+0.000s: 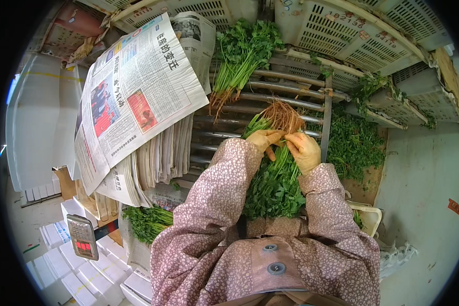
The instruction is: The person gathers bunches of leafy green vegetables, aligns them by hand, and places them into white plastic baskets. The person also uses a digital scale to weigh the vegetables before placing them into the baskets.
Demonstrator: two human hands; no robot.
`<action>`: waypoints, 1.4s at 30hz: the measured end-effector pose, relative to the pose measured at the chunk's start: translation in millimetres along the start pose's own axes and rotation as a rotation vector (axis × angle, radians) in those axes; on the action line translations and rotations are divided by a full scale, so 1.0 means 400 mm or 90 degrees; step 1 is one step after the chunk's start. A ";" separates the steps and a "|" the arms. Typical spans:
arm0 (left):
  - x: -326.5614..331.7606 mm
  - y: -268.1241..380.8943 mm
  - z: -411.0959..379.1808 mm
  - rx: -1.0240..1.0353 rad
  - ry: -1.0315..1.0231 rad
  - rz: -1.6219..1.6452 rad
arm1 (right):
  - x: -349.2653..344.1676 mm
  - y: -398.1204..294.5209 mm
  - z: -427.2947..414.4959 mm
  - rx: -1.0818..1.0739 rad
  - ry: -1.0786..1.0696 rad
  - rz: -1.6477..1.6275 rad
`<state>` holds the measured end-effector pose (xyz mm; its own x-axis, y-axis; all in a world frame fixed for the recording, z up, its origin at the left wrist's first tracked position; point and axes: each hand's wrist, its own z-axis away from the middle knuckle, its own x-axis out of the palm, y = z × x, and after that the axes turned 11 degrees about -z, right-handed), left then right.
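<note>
A bunch of leafy green herbs [277, 187], its brown roots pointing away from me, lies before my body over the metal bar rack [287, 78]. My left hand [266, 140] is on the stems just below the root mass [284, 118], its fingers closed around part of them. From the right side, my right hand [303, 150] pinches a thin stem between thumb and fingertips. Other green stems stick out to the left above my left hand. Farther up the rack rests a second rooted bunch [237, 61], apart from both hands.
Stacked newspapers [145, 99] cover the rack's left side. Plastic crates [352, 38] line the far edge. Loose greens [354, 145] lie beyond the right rack bar. At the lower left are a scale display [83, 237], white foam boxes [95, 279] and another green bunch [147, 223].
</note>
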<state>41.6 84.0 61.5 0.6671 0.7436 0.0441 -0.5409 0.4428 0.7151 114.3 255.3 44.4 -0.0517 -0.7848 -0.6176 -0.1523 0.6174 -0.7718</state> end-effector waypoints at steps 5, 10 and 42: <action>-0.023 -0.012 -0.050 -0.060 -0.102 -0.045 | 0.017 -0.009 0.016 0.219 0.026 -0.369; -0.033 -0.025 -0.068 0.008 -0.192 -0.101 | 0.023 0.027 0.020 0.305 -0.001 -0.631; 0.127 -0.026 0.036 0.044 0.233 -0.435 | -0.407 0.092 0.072 -0.167 0.385 -1.341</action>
<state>88.3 110.0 66.3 0.6233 0.4403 -0.6462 -0.0300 0.8393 0.5429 145.6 407.4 112.2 0.1153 -0.0589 0.9916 -0.4708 -0.8823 0.0023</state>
